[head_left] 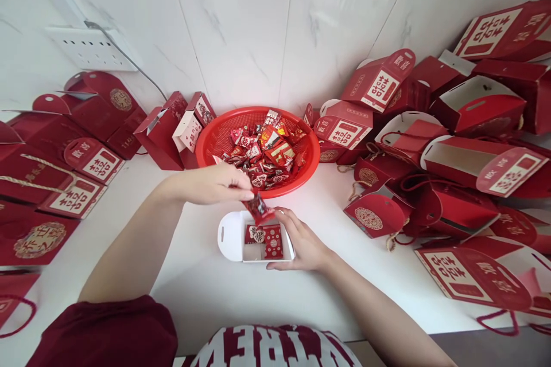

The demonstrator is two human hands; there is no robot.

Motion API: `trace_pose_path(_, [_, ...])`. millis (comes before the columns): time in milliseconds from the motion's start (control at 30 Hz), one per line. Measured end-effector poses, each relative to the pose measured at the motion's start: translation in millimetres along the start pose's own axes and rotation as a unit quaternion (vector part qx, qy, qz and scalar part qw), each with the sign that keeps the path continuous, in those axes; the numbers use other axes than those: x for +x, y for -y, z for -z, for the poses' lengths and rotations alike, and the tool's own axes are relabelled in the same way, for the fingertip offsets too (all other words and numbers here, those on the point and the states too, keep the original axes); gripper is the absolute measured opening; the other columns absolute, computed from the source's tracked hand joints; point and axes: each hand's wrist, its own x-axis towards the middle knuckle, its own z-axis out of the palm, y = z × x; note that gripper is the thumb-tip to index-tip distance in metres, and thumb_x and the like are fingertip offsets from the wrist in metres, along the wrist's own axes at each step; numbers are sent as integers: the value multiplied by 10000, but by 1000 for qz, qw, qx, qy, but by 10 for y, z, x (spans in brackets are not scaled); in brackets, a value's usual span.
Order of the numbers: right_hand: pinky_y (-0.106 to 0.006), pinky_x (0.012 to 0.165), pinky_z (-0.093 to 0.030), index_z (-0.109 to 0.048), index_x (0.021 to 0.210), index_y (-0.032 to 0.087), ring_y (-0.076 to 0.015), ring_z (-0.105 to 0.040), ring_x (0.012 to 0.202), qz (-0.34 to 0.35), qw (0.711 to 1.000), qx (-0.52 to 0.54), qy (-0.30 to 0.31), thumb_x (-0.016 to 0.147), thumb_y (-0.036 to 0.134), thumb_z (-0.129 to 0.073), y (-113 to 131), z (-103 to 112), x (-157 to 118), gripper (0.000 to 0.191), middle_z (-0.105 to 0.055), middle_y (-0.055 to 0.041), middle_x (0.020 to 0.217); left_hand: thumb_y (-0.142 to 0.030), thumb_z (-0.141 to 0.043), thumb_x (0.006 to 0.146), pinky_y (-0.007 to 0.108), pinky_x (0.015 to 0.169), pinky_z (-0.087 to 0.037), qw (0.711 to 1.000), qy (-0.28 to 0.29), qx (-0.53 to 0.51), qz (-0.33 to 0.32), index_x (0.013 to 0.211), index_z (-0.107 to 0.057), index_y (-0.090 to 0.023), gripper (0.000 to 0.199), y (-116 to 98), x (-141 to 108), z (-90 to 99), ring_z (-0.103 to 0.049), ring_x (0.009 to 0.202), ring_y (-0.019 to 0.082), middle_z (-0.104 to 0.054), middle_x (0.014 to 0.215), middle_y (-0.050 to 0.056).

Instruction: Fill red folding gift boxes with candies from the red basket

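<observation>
My left hand [215, 184] pinches a red wrapped candy [258, 207] above a small open box [231, 236] with a white inside. Inside that box lie red wrapped pieces [272, 242], and part of its bottom shows bare. My right hand [303, 241] holds the box by its right side, thumb near the front edge and fingers at the back. Just behind, a red plastic basket [310, 165] contains many candies [253, 155] in red wrappers.
Red gift boxes [379, 87] are piled along the right side. More red boxes [103, 109] stand at the left, some with cord handles. A socket strip [92, 49] with a cable is on the tiled wall behind the white table [206, 292].
</observation>
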Motion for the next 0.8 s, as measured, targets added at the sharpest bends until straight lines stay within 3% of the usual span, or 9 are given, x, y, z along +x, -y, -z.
trace_pose_path(33, [-528, 1094, -442, -127, 1559, 219, -355, -427, 1368, 2, 1000, -1, -1, 709, 638, -775, 1, -1, 1, 1149, -407, -203, 1437, -404, -529, 945, 248, 769, -470, 1000, 13, -6, 6, 922, -747, -219, 287, -27, -13, -44, -659, 817, 185, -732, 901, 34])
trace_pose_path(100, [-529, 1089, -446, -117, 1562, 220, -358, -430, 1366, 0, 1000, -4, 1, 708, 640, -774, 2, -3, 1, 1156, -402, -207, 1442, -430, -545, 934, 262, 822, -490, 999, -23, -2, 30, 1117, -731, -268, 308, -77, -63, -143, -678, 956, 219, -736, 1077, 48])
trace_pose_path(233, [-529, 1093, -441, -89, 1574, 226, -354, -426, 1371, -7, 1000, -8, 7, 701, 641, -780, 18, -8, -8, 1188, -396, -208, 1457, -432, -519, 949, 293, 845, -506, 977, -203, 7, 60, 1134, -706, -268, 310, -75, -268, -366, -661, 1002, 226, -713, 1121, 48])
trace_pose_path(367, [-528, 1159, -369, -24, 1590, 220, -342, -291, 1468, -6, 1000, -10, 3, 708, 643, -776, 56, 5, -18, 1235, -274, -211, 1564, -408, -545, 953, 293, 820, -502, 912, -396, -46, 94, 1055, -692, -232, 251, 144, -517, -718, -649, 902, 194, -705, 1010, 42])
trace_pose_path(467, [-535, 1191, -310, 19, 1596, 216, -338, -150, 1523, -16, 1000, -6, 3, 725, 643, -764, 82, 7, -24, 1247, -114, -202, 1635, -449, -550, 953, 310, 830, -515, 855, -480, -154, 118, 1098, -644, -210, 296, 349, -627, -1105, -651, 937, 204, -689, 1028, 60])
trace_pose_path(533, [-537, 1197, -294, 24, 1596, 220, -337, -109, 1531, -20, 1000, -1, -4, 730, 631, -767, 92, -9, -24, 1242, -66, -195, 1645, -501, -499, 965, 333, 845, -533, 832, -494, -233, 100, 1174, -614, -202, 382, 428, -629, -1396, -638, 1051, 240, -670, 1135, 95])
trace_pose_path(600, [-544, 1199, -282, 2, 1595, 230, -339, -95, 1533, -12, 1000, 4, -23, 729, 610, -779, 98, -36, -22, 1227, -61, -191, 1644, -567, -396, 983, 408, 1007, -496, 820, -480, -306, 59, 1286, -578, -199, 510, 446, -581, -1682, -568, 1240, 288, -609, 1318, 130])
trace_pose_path(700, [-558, 1191, -289, -52, 1587, 263, -349, -128, 1525, 8, 998, 12, -58, 737, 561, -799, 109, -82, -25, 1170, -92, -187, 1632, -650, -333, 963, 477, 1137, -413, 820, -433, -375, 4, 1484, -404, -222, 678, 412, -492, -2033, -460, 1381, 331, -480, 1496, 132])
trace_pose_path(800, [-589, 1164, -324, -80, 1575, 302, -375, -215, 1500, 33, 996, 10, -81, 719, 552, -817, 127, -120, -46, 1157, -121, -187, 1618, -650, -445, 922, 526, 1189, -349, 845, -426, -322, -17, 1553, -287, -238, 770, 392, -473, -2229, -386, 1433, 370, -470, 1507, 130])
